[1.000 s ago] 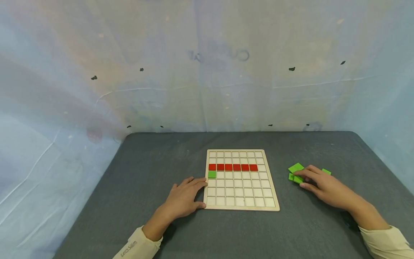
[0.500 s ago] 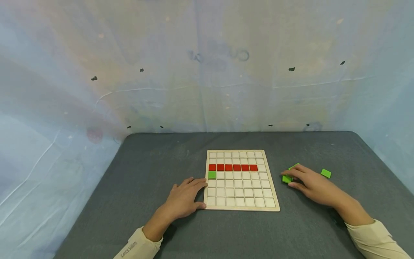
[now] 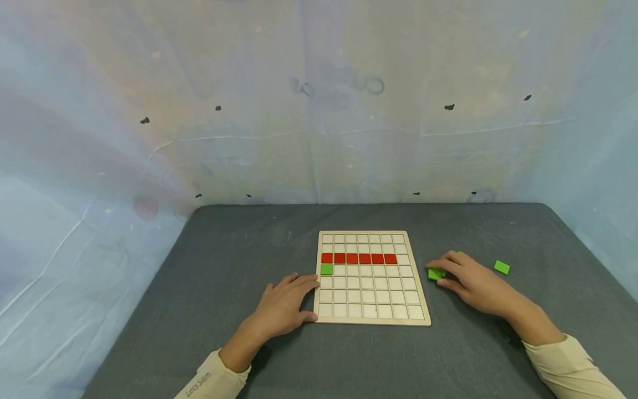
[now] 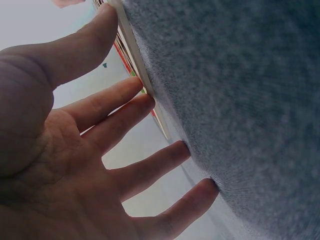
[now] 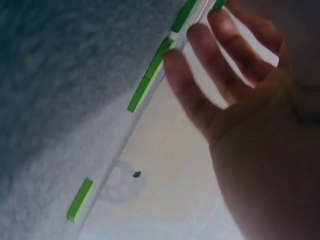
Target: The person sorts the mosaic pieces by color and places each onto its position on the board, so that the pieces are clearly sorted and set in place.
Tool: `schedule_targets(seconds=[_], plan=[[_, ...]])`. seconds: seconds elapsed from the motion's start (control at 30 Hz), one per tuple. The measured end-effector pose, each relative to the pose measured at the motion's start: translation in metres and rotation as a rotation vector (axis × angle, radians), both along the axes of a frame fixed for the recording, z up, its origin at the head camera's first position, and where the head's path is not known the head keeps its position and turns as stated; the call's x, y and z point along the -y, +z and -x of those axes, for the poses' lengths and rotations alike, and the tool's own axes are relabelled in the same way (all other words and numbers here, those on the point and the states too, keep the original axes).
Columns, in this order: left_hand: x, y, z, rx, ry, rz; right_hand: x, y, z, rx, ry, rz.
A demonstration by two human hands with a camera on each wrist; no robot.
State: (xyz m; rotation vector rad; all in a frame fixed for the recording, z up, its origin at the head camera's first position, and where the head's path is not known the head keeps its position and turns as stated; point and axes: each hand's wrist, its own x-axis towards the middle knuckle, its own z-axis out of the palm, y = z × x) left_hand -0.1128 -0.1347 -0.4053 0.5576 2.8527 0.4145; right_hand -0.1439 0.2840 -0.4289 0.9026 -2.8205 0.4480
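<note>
A square wooden grid board point(image 3: 376, 321) lies on the dark table. One row holds several red tiles point(image 3: 352, 259), and a green tile point(image 3: 326, 269) sits at the left end of the row below. My left hand point(image 3: 281, 307) rests at the board's left edge, thumb and fingertips against it, fingers extended; the left wrist view shows the other fingertips on the cloth. Right of the board, my right hand point(image 3: 471, 282) pinches a green tile point(image 3: 435, 274) between thumb and fingers, low over the table. Loose green tiles point(image 5: 150, 75) lie beside its fingers, mostly hidden in the head view.
A separate green tile point(image 3: 502, 267) lies farther right on the grey table cloth point(image 3: 239, 249). Behind the table's far edge hangs a pale sheet point(image 3: 339, 155) with dark spots, and it also runs along both sides.
My right hand has moved left toward the board, with a green tile moving along at its fingertips. The tile on the far right has come into fuller view. My left hand and the board stay put.
</note>
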Motion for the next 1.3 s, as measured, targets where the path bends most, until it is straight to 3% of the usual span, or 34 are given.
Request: schedule_targets(seconds=[0.43, 0.73, 0.93, 1.3], plan=[[0.000, 0.000, 0.000, 0.009, 0.003, 0.006, 0.004, -0.005, 0.011, -0.005, 0.039, 0.047], [-0.002, 0.000, -0.001, 0.007, -0.001, 0.005, 0.009, -0.001, 0.015, 0.003, 0.047, 0.024], [-0.003, 0.000, -0.001, 0.003, 0.005, 0.010, 0.020, 0.001, 0.020, -0.044, 0.088, 0.012], [-0.003, 0.001, -0.001, 0.002, 0.004, 0.005, 0.046, 0.010, 0.027, -0.049, 0.139, 0.010]])
